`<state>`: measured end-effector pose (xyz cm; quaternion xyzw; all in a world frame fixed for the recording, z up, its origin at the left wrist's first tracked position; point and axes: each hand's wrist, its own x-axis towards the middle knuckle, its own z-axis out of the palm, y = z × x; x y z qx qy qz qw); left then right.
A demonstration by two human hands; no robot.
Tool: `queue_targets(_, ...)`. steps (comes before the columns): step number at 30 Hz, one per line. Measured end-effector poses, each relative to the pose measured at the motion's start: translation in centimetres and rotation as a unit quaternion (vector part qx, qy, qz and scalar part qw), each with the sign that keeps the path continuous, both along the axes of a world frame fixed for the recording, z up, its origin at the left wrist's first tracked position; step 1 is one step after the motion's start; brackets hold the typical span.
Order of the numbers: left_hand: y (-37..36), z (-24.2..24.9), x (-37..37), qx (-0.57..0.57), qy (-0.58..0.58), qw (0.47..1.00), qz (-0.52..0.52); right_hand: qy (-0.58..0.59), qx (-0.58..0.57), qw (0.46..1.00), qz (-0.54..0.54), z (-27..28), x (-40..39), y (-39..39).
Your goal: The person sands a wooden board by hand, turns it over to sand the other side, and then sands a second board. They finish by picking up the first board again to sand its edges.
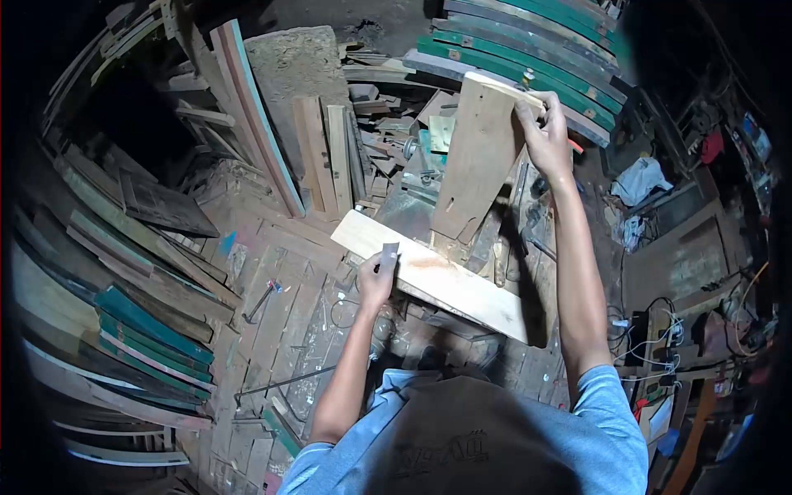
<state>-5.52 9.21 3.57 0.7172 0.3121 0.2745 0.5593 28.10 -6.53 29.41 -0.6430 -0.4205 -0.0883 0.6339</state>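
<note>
My right hand (544, 136) is closed on the top corner of a wide brown wooden board (478, 157). The board stands tilted up, its lower end down by a pale plank (445, 285). That plank runs slantwise across the workbench in front of my body, with a brownish patch near its middle. My left hand (376, 285) is over the plank's left part, pinching a small dark grey flat piece (389, 252) that looks like a folded sheet.
Green-painted slats (528, 70) are stacked at the far side. Wood offcuts (384, 153) lie heaped beyond the bench. Long boards (256, 115) lean at the left, above more curved slats (153, 346). Cables (664, 338) and a white cloth (641, 181) are on the right.
</note>
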Motion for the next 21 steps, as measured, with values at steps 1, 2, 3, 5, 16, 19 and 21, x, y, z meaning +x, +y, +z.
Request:
queue_targets(1,0.3,-0.3,-0.3,0.001,-0.009,1.0,-0.001,-0.003,0.015,1.0,-0.009,0.1,-0.3,-0.1)
queue_targets(2,0.3,-0.6,-0.4,0.014,-0.007,1.0,0.009,-0.006,0.031,0.999,-0.016,0.3,-0.6,-0.1)
queue_targets(3,0.5,-1.1,-0.5,0.027,-0.005,0.999,0.017,-0.009,0.048,0.998,-0.025,0.7,-0.9,-0.1)
queue_targets(5,0.2,-2.0,-0.5,0.051,0.0,0.998,0.029,-0.005,0.09,0.995,-0.039,2.1,-2.4,-1.0)
queue_targets(16,-8.3,-4.7,0.9,0.358,0.004,0.842,-0.403,-0.061,0.379,0.888,-0.255,11.3,-7.7,-20.3)
queue_targets(19,-7.7,-7.6,2.5,0.417,0.033,0.79,-0.448,-0.078,0.353,0.863,-0.352,11.6,-12.1,-30.2)
queue_targets(21,-5.0,-7.1,3.5,0.357,0.069,0.794,-0.486,-0.124,0.299,0.831,-0.453,10.9,-16.6,-35.3)
